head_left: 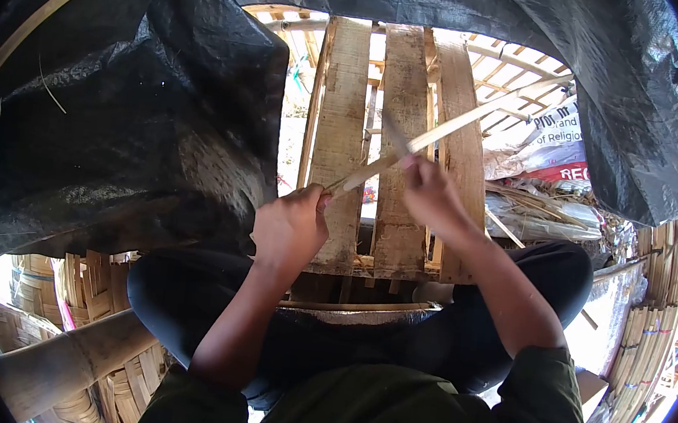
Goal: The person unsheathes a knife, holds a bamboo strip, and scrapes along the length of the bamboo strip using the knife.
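My left hand (291, 227) is closed around the near end of a long pale bamboo strip (475, 115). The strip slants up and to the right across several wooden planks, its far end reaching toward the printed sheet. In my right hand (433, 195) is a knife, its blade (395, 131) pointing up and left, blurred, and crossing the strip near its middle. The handle is mostly hidden in my fist. Under the strip, the middle plank (407, 78) and the left plank (342, 104) run away from me with gaps between them.
Dark plastic sheeting (202, 98) hangs at the left and across the top. A printed sack (557, 143) and bundled strips (533, 209) lie beyond the right plank (464, 159). A thick bamboo pole (67, 360) is at lower left. Slatted bamboo (640, 350) stands on the right.
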The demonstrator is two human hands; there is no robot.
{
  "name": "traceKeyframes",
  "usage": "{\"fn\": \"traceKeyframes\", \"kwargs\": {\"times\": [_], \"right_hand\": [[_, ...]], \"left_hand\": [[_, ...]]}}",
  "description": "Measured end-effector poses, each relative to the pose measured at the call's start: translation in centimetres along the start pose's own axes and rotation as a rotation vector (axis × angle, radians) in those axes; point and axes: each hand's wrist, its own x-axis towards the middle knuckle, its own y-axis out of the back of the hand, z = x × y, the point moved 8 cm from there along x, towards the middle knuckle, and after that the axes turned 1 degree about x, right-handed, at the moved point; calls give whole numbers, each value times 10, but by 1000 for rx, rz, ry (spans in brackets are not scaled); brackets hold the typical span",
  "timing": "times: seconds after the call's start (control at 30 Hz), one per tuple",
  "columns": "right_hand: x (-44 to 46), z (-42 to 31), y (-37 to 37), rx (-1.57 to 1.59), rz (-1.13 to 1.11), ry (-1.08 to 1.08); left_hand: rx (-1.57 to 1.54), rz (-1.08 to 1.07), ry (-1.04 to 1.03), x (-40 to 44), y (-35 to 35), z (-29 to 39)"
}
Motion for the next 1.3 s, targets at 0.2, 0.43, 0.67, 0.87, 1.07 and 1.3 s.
{"fn": "traceKeyframes", "kwargs": {"times": [0.2,0.43,0.67,0.87,1.07,1.3], "right_hand": [[13,1,42,127,90,-178],[5,-5,13,13,-128,-166],[-2,-7,-13,-188,-33,140],[15,1,33,-9,9,-168],[5,1,9,-62,-39,39],[-16,-26,-8,-133,-70,65]], "left_hand": [[25,13,27,2,17,9],[-41,-55,128,1,4,-4],[-44,-122,166,4,0,-7],[-61,-63,160,6,6,-3],[-30,-122,187,2,-1,-8],[-16,-85,145,2,1,-4]]}}
